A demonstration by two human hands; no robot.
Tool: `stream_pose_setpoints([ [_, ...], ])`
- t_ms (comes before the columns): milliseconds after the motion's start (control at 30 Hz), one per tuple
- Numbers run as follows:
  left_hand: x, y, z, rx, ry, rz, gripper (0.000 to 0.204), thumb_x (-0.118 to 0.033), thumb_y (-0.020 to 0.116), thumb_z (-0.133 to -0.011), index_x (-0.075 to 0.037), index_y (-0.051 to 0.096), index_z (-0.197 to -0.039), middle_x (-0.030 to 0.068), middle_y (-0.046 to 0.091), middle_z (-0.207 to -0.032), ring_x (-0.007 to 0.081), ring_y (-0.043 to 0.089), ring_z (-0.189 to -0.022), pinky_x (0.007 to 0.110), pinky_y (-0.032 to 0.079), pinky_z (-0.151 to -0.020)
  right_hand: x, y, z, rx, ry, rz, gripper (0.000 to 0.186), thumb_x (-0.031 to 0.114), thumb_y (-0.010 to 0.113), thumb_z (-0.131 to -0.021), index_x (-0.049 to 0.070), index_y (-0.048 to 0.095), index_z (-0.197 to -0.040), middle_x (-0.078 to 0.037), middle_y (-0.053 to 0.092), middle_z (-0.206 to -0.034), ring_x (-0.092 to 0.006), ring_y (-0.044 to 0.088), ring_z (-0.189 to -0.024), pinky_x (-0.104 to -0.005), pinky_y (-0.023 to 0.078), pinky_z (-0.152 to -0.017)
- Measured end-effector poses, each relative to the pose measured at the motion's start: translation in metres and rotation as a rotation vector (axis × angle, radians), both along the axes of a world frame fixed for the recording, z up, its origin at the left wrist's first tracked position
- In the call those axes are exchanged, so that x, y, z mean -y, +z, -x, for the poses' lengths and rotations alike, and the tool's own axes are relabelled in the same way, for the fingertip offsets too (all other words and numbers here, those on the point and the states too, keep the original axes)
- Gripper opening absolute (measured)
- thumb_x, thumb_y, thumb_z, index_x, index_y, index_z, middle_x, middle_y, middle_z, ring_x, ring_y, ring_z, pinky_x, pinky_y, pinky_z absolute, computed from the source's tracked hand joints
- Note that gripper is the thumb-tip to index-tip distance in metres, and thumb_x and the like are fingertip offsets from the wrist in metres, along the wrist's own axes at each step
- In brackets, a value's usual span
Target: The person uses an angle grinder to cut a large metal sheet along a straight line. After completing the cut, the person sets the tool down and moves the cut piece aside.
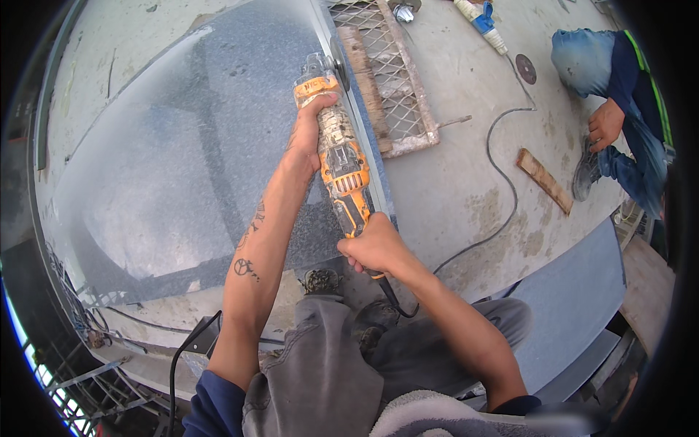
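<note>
An orange and black angle grinder (345, 169), coated in pale dust, lies between both my hands. My left hand (313, 127) is closed round its front part near the head, thumb over the top; the other fingers are mostly hidden. My right hand (375, 245) grips the rear handle, where the cord comes out. The grinder's disc (339, 64) stands on edge along the right margin of a grey speckled slab (240, 146). Pale dust covers much of this slab. The contact between disc and slab edge is hard to make out.
A rusty mesh frame (429, 120) lies right of the slab. Beyond are a grey cable (489, 149), a blue-and-white connector (480, 23), a loose disc (525, 69) and a wooden piece (545, 182). Another person (619, 95) crouches at right. Flat grey sheets (564, 306) lie lower right.
</note>
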State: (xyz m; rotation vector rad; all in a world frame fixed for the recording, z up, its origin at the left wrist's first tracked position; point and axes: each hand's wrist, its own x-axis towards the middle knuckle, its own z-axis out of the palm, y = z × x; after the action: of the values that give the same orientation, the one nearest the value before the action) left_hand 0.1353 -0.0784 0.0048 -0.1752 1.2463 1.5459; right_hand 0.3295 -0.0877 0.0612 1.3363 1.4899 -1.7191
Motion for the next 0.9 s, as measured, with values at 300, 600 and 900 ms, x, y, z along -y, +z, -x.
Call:
stream_pose_setpoints([
  [300, 0.034, 0.005, -0.052, 0.076, 0.053, 0.047, 0.048, -0.032, 0.062, -0.087, 0.002, 0.051, -0.119, 0.0138, 0.065, -0.081, 0.0227, 0.069, -0.065, 0.037, 0.06, -0.056, 0.03, 0.02, -0.043, 0.088, 0.045, 0.023, 0.016, 0.007, 0.066, -0.075, -0.004, 0.061, -0.064, -0.01, 0.063, -0.058, -0.0158, 0.062, -0.047, -0.0301, 0.047, -0.044],
  [600, 0.007, -0.001, -0.011, 0.025, 0.015, 0.026, 0.046, -0.033, 0.061, -0.088, 0.003, 0.052, -0.115, 0.0132, 0.064, -0.084, 0.021, 0.069, -0.065, 0.036, 0.062, -0.057, 0.007, -0.003, -0.009, -0.002, -0.019, 0.028, 0.018, 0.01, 0.068, -0.075, -0.005, 0.062, -0.068, -0.012, 0.064, -0.058, -0.0184, 0.063, -0.047, -0.0308, 0.048, -0.044],
  [900, 0.032, 0.004, -0.052, 0.07, 0.065, 0.027, 0.043, -0.03, 0.06, -0.089, 0.004, 0.053, -0.115, 0.0143, 0.065, -0.082, 0.0216, 0.069, -0.064, 0.034, 0.062, -0.055, 0.028, 0.02, -0.041, 0.013, 0.003, 0.034, 0.015, 0.008, 0.066, -0.074, -0.002, 0.061, -0.064, -0.009, 0.062, -0.056, -0.0154, 0.061, -0.046, -0.0303, 0.046, -0.043],
])
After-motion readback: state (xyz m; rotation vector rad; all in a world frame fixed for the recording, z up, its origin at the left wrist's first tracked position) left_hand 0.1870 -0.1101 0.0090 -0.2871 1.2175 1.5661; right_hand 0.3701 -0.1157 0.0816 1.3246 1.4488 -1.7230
